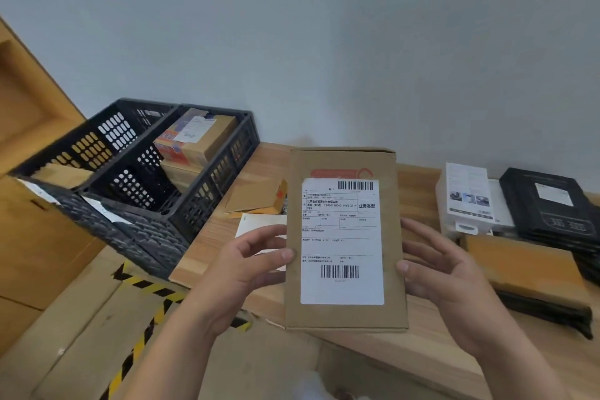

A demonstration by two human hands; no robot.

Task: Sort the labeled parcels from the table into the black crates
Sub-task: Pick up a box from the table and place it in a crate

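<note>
Brown parcel [345, 239] held upright at centre of frame, white label [341, 242] facing viewer, likely so address can be read before choosing crate. Left hand [242, 265] grips left edge, thumb pressed on front, fingers curled behind. Right hand [444, 269] grips right edge same way, fingers loosely spread behind. Parcel raised above wooden table [418, 191]. Black crates [156, 178] at left of frame, already holding boxes. Unsorted white and black packets [548, 204] wait at right of frame.
</note>
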